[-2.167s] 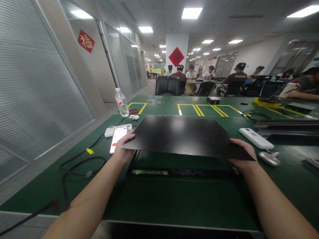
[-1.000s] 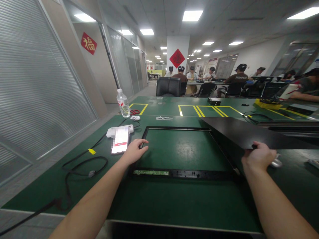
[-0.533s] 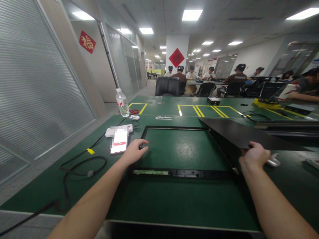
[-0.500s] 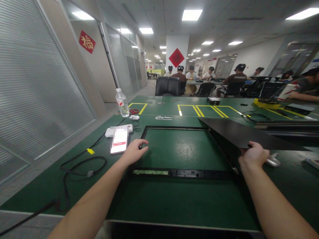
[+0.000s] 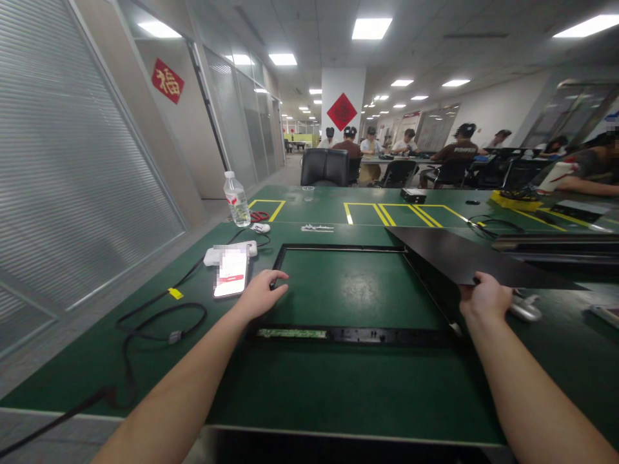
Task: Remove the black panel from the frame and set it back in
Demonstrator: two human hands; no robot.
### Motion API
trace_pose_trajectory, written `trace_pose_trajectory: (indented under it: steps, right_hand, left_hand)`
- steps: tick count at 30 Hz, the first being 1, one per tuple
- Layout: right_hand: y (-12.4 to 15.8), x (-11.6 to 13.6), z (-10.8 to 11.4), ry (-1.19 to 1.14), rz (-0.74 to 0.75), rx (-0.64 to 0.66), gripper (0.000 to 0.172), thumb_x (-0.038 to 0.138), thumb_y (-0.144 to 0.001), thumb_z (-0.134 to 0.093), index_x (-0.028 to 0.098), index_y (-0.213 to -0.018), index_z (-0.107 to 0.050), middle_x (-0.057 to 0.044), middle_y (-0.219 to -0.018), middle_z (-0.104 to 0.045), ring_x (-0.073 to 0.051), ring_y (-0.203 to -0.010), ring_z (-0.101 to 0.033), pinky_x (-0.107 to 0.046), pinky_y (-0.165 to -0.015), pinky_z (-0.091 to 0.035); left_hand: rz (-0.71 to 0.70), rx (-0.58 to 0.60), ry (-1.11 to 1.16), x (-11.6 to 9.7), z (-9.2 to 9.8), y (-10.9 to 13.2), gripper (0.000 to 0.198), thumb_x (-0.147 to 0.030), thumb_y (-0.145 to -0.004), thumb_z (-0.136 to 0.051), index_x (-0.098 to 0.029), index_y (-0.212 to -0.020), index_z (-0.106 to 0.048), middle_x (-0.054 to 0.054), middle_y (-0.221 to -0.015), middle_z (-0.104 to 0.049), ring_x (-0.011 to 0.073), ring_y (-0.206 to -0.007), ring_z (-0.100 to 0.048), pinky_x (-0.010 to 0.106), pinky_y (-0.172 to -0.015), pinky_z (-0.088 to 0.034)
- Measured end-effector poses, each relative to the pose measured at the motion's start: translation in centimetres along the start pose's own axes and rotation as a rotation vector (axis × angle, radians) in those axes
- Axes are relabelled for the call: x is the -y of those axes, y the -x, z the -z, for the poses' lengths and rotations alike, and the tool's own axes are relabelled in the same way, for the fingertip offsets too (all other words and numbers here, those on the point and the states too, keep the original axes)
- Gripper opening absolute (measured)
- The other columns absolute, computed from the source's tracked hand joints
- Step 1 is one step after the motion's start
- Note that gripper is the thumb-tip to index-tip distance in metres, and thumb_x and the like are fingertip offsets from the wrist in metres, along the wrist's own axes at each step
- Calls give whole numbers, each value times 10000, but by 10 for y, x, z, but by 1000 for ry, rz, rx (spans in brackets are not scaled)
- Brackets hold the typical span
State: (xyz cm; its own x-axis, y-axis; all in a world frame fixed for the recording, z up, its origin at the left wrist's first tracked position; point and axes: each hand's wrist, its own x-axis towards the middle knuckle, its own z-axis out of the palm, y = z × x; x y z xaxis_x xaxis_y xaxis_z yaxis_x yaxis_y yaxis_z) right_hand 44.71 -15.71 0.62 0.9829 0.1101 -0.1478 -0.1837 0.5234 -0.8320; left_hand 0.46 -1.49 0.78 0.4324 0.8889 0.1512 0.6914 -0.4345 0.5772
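A black rectangular frame (image 5: pixel 355 334) lies on the green table, with a green circuit strip (image 5: pixel 292 333) along the left part of its near side. My left hand (image 5: pixel 264 293) is at the frame's left side, its thumb and index finger apart around the edge; part of the grip is hidden. On the right, my right hand (image 5: pixel 486 299) holds a thin dark panel (image 5: pixel 449 252) by its near edge. The panel is tilted, raised off the table, with its far left corner by the frame's far right corner.
At the left are a lit phone (image 5: pixel 232 274), a white power strip (image 5: pixel 210 254), a water bottle (image 5: pixel 236 201) and a looped black cable (image 5: pixel 167 305). Red-handled scissors (image 5: pixel 260 216) lie beyond. A silvery object (image 5: pixel 526 308) sits near my right hand. People work at far tables.
My right hand has moved slightly left with the panel, whose near edge has shifted left too. My left hand keeps its place at the frame.
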Motion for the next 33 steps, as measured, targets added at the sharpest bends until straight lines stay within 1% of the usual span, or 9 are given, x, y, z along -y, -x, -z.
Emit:
trace_pose_trajectory:
  steps: [4,10,16,21,24,28,33]
  right_hand:
    - [1,1,-1,1,-35,6,466,-2,-581,-565,250,-948,-428,56,-926,-619,-128,-793,-658,-220,-589,-583]
    - [2,2,-1,-1,-73,20,420,-23,-618,-551,241,-925,-440,55,-917,-620,-104,-706,-631,-233,-569,-589]
    - [2,0,-1,7,-83,58,374,-11,-633,-559,231,-907,-480,51,-913,-634,-113,-739,-655,-226,-571,-583]
    - [5,3,-1,-2,-84,56,381,-29,-639,-555,229,-909,-477,58,-891,-637,-102,-693,-641,-212,-556,-579]
    - [7,5,-3,-5,-98,33,396,-38,-651,-552,238,-920,-459,71,-890,-631,-97,-667,-635,-204,-530,-573]
    - [9,7,-4,-7,-125,28,392,-45,-664,-544,236,-922,-455,64,-889,-626,-100,-672,-644,-213,-538,-582]
    - [8,8,-3,-12,-128,29,366,-47,-660,-549,222,-893,-464,46,-883,-623,-109,-687,-650,-211,-538,-581]
  left_hand:
    - [-2,4,4,0,0,0,398,-428,-811,-582,-198,-1101,-728,110,-1170,-699,306,-1101,-656,429,-979,-518]
    - [-21,3,25,0,-1,1,396,-436,-805,-584,-200,-1087,-732,115,-1160,-702,310,-1070,-662,445,-959,-525]
    - [-34,-6,32,1,-1,0,379,-432,-798,-596,-210,-1070,-738,109,-1121,-709,308,-1046,-664,443,-943,-531]
    - [-38,1,24,0,-1,1,404,-441,-803,-581,-193,-1082,-735,113,-1104,-702,307,-1015,-666,442,-934,-531]
    - [-44,0,21,0,-1,1,401,-439,-807,-575,-191,-1081,-730,114,-1120,-697,306,-1035,-663,444,-954,-524]
    - [-52,3,24,1,0,1,407,-440,-817,-567,-182,-1089,-724,128,-1180,-683,311,-1102,-650,446,-995,-508]
    - [-40,3,26,0,1,1,383,-435,-813,-584,-199,-1080,-725,120,-1179,-687,313,-1095,-650,456,-993,-509]
